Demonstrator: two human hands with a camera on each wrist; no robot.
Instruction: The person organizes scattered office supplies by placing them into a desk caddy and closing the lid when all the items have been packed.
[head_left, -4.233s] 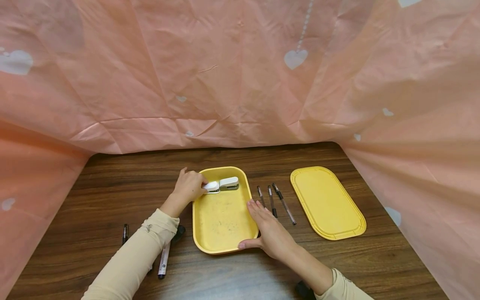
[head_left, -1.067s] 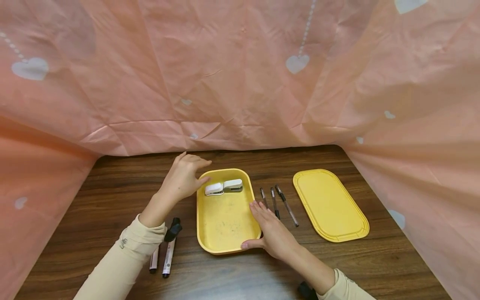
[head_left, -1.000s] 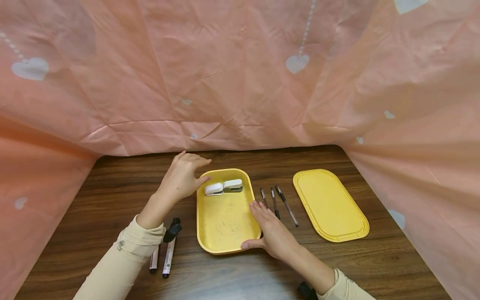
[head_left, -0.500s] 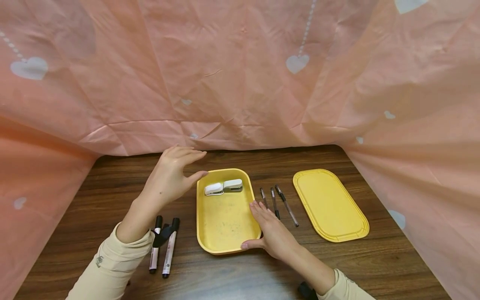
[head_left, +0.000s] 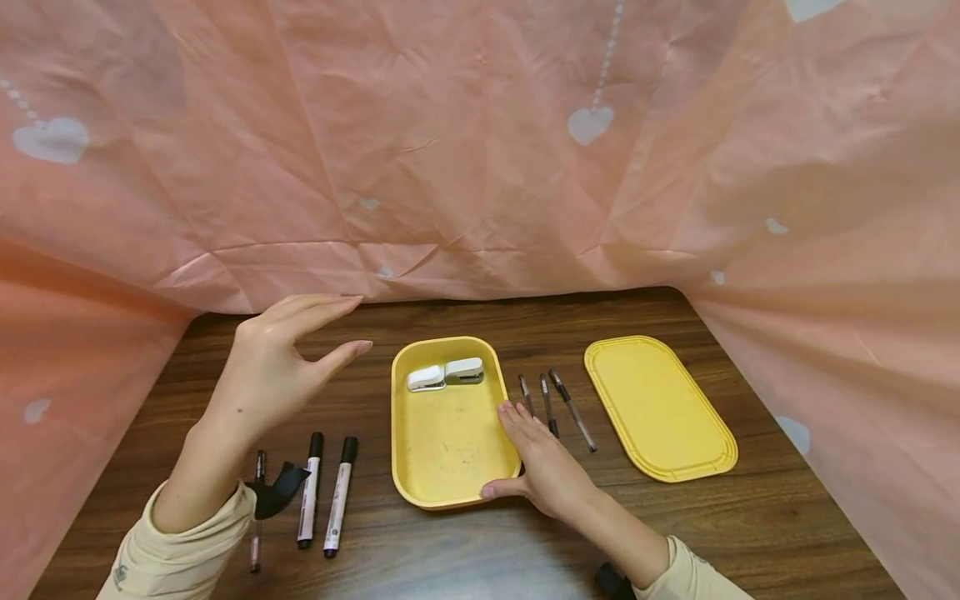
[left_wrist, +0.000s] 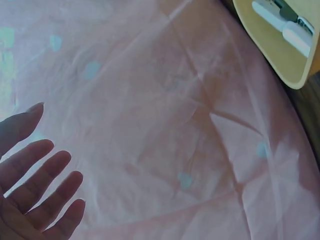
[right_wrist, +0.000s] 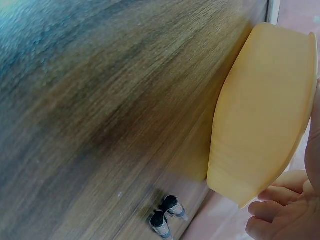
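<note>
Two small white staplers, the left one (head_left: 426,377) and the right one (head_left: 465,370), lie end to end along the far side of a yellow plastic box (head_left: 450,450). My left hand (head_left: 270,367) is raised over the table left of the box, thumb and fingers spread apart with nothing between them. In the left wrist view its fingers (left_wrist: 50,185) are extended, and part of the box (left_wrist: 280,65) shows at the upper right. My right hand (head_left: 551,467) rests against the box's right side, fingers along the rim and thumb at the near right corner.
Two white markers with black caps (head_left: 309,492) (head_left: 341,497) and a pen (head_left: 257,533) lie on the table left of the box. Several black pens (head_left: 573,412) are to its right. Further right lies a yellow lid (head_left: 660,408). Pink cloth (head_left: 480,150) surrounds the table.
My left hand has let go of the left stapler, which stays in the box, and has drawn away leftward, uncovering the markers and a pen. The right hand stays at the box's side.
</note>
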